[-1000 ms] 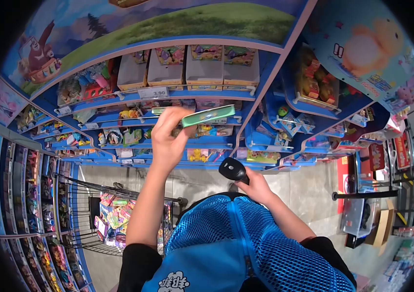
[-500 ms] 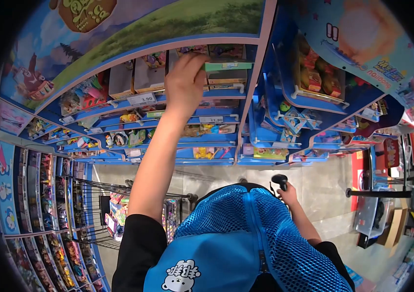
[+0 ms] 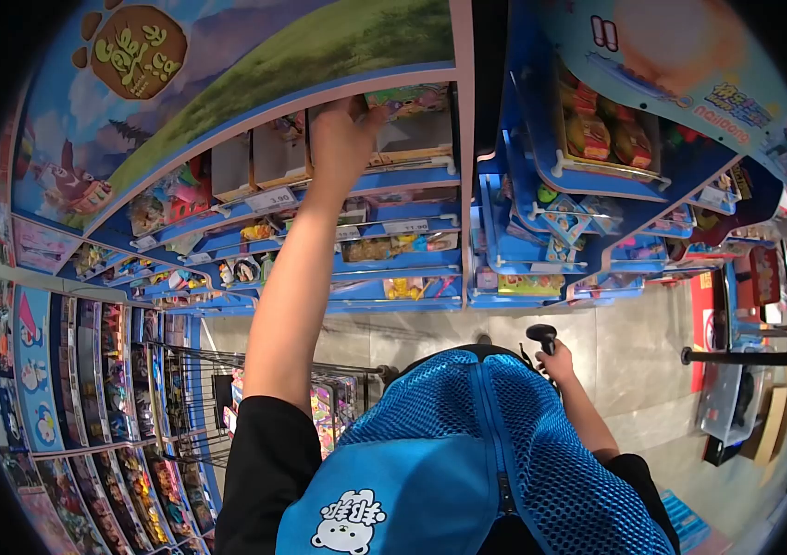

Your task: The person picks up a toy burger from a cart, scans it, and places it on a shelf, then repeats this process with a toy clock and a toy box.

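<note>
Far left, toy racks (image 3: 102, 370) packed tight. Next, black wire cart (image 3: 208, 354) with colorful packs inside, price tag (image 3: 271, 198) up on shelf edge reading 3.90. Left hand (image 3: 342, 143) way up in top shelf, right by colorful pack (image 3: 412, 100) at back of grey box (image 3: 416, 139); thumb's near its edge, other fingers hidden from me, so honestly can't tell if grip's clamped on it. Blue mesh vest (image 3: 439, 398) middle. Right hand (image 3: 556, 361) lower down, grip wrapped round black scanner (image 3: 542, 334). Far right, clear plastic bin (image 3: 731, 407).
</note>
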Motion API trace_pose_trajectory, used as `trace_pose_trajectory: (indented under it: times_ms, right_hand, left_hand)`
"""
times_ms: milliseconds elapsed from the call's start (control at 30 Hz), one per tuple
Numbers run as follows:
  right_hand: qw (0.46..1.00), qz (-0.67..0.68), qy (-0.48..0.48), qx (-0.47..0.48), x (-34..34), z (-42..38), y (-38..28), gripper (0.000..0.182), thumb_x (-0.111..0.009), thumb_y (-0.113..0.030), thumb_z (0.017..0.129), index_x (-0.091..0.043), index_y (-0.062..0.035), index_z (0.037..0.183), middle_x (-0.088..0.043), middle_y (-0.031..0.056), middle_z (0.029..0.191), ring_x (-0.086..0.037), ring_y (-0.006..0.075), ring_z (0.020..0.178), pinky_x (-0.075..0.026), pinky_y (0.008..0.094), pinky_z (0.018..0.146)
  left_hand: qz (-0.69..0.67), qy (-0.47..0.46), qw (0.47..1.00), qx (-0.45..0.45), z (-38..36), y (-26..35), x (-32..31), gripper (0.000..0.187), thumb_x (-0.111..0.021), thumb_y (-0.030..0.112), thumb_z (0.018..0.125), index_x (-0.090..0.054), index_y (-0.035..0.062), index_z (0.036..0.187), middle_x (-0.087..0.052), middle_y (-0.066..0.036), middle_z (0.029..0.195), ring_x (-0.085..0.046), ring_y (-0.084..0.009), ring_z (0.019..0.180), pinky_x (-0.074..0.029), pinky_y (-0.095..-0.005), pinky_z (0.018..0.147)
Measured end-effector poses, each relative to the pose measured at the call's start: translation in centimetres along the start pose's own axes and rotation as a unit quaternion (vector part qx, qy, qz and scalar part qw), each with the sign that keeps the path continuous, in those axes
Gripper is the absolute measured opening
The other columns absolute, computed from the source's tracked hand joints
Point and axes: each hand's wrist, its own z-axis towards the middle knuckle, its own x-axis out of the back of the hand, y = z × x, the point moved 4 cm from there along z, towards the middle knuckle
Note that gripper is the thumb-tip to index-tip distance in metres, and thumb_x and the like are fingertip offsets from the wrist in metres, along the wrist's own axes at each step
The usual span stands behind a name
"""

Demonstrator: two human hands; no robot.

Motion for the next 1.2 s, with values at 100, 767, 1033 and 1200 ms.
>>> trace_pose_trajectory:
  times_ms: [100, 767, 1033, 1200]
  right_hand:
    - [1.000, -0.004, -0.008, 0.027, -0.9, -0.3, -0.7, 0.033, -0.069, -0.010, 0.077, -0.057, 0.0044, 0.104, -0.067, 0.0136, 0.073, -0.069, 0.0211, 0.056, -0.054, 0.0330, 0.050]
    - [0.999, -0.045, 0.029, -0.005, -0.3, -3.0, 3.1, 0.032, -0.069, -0.010, 0.076, -0.058, 0.0040, 0.102, -0.067, 0.0146, 0.075, -0.069, 0.0233, 0.056, -0.055, 0.0362, 0.052]
    - [0.997, -0.064, 0.030, -0.011, 0.4, -3.9, 1.5, 0.033, -0.070, -0.010, 0.076, -0.058, 0.0041, 0.103, -0.068, 0.0149, 0.076, -0.070, 0.0236, 0.057, -0.056, 0.0349, 0.054]
    - [0.998, -0.046, 0.021, -0.034, 0.7, -3.2, 3.3, 0.031, -0.069, -0.010, 0.076, -0.058, 0.0038, 0.102, -0.068, 0.0147, 0.077, -0.070, 0.0231, 0.057, -0.056, 0.0351, 0.054]
  left_hand:
    - [0.068, -0.026, 0.997, -0.008, 1.3, -0.7, -0.2, 0.030, -0.078, 0.018, 0.083, -0.067, -0.0011, 0.103, -0.070, -0.011, 0.079, -0.063, -0.0191, 0.069, -0.049, -0.0364, 0.065]
    - [0.168, -0.120, 0.978, 0.015, 3.6, -1.1, -1.8, 0.046, -0.078, 0.027, 0.082, -0.063, -0.0005, 0.116, -0.067, -0.021, 0.103, -0.067, -0.0308, 0.093, -0.053, -0.0430, 0.083]
    - [0.300, -0.168, 0.939, -0.027, 4.1, -1.1, -3.7, 0.059, -0.075, 0.028, 0.084, -0.053, 0.0052, 0.134, -0.059, -0.019, 0.129, -0.056, -0.0363, 0.120, -0.046, -0.0462, 0.101]
    - [0.342, -0.142, 0.921, -0.125, 3.3, 0.2, -3.8, 0.062, -0.077, 0.028, 0.082, -0.051, 0.0064, 0.134, -0.054, -0.018, 0.136, -0.051, -0.0365, 0.126, -0.043, -0.0481, 0.107]
